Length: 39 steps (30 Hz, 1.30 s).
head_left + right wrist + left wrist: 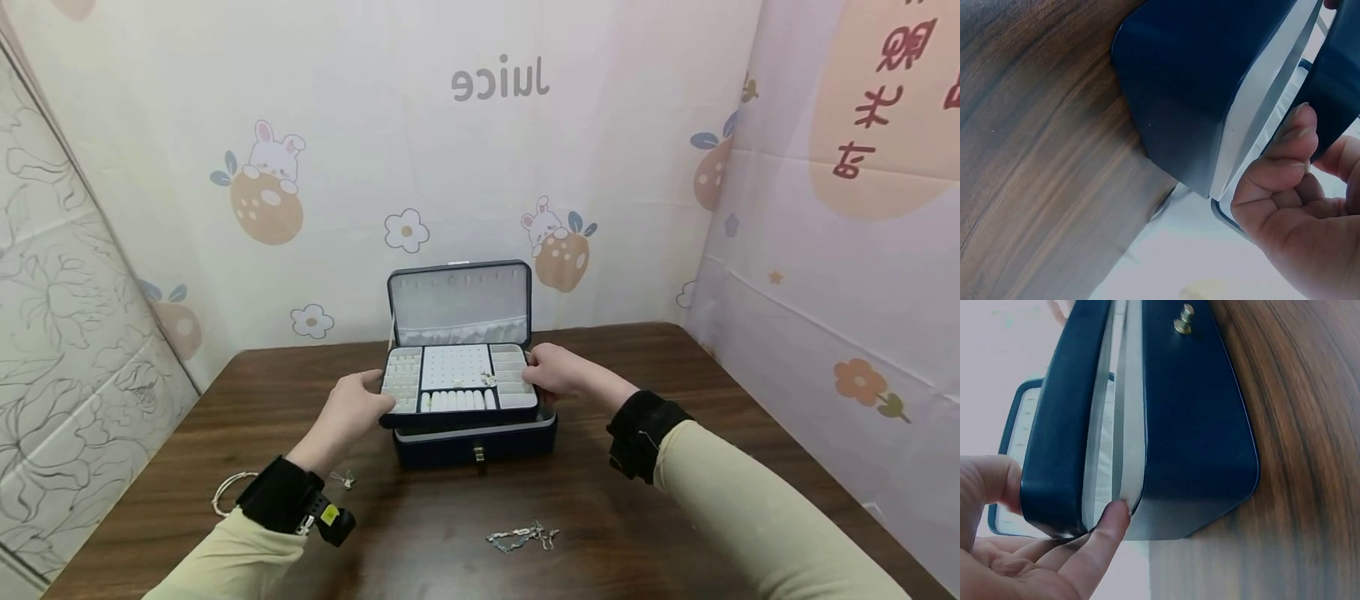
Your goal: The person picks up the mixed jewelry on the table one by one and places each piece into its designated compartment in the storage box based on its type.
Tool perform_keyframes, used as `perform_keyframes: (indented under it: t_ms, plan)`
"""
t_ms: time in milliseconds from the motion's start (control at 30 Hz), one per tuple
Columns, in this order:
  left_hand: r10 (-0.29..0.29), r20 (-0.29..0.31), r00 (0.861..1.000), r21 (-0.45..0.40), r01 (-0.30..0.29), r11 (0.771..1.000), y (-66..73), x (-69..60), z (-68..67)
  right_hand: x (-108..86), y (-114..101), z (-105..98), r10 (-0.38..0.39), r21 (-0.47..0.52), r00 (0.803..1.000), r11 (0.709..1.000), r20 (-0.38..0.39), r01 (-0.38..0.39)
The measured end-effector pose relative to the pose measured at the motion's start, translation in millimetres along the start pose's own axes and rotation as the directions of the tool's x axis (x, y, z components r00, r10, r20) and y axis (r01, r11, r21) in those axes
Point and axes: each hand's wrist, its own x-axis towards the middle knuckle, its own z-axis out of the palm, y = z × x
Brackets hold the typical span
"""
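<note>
Brown wood tabletop (637,533) bears the navy jewellery-box base (435,452) ahead of you. Above it is the compartmented tray (457,417), long axis left to right, a gap showing at the front. Your left hand (352,406) grips its left end, your right hand (558,371) its right; neither looks nearer.

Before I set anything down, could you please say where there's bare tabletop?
Bare tabletop lies between the jewelry box and silvery chain, and from that chain to the right sleeve. The left cuff is crowded by a bracelet and small silvery trinket.
</note>
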Motion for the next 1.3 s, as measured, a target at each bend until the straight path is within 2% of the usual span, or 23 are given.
perform_keyframes:
  t_ms: [100,167,267,367,400,733,1067,1300]
  plan:
    - [-0.026,0.006,1.000,-0.111,0.027,0.993,-2.9,-2.0,-3.3,0.4,-1,2,-0.017,0.016,1.000,1.000,0.017,0.017]
    - [-0.036,0.023,0.999,-0.207,0.040,0.977,-5.0,-2.9,-5.5,0.8,-1,3,-0.031,0.020,0.999,0.999,0.023,0.030]
    - [-0.052,0.062,0.997,-0.374,0.071,0.925,-8.4,-3.2,-8.5,0.1,-2,2,-0.034,0.041,0.999,0.999,0.027,0.033]
    - [-0.059,0.083,0.995,-0.479,0.092,0.873,-11.9,-3.8,-11.2,-0.6,-2,2,-0.042,0.077,0.999,0.996,0.031,0.040]
    - [-0.059,0.084,0.995,-0.497,0.093,0.863,-12.8,-4.1,-12.0,-0.8,-2,2,-0.049,0.089,0.998,0.995,0.034,0.046]
    - [-0.059,0.069,0.996,-0.601,0.089,0.794,-15.7,-11.0,-20.8,-2.8,5,0,-0.066,0.272,0.997,0.961,0.042,0.052]
    - [-0.037,0.058,0.998,-0.615,0.065,0.786,-18.9,-23.8,-41.1,-5.5,2,-2,-0.114,0.368,0.992,0.926,0.055,0.086]
    - [-0.025,0.034,0.999,-0.649,0.041,0.760,-31.2,-27.5,-70.0,-8.1,2,-1,-0.146,0.384,0.987,0.917,0.064,0.111]
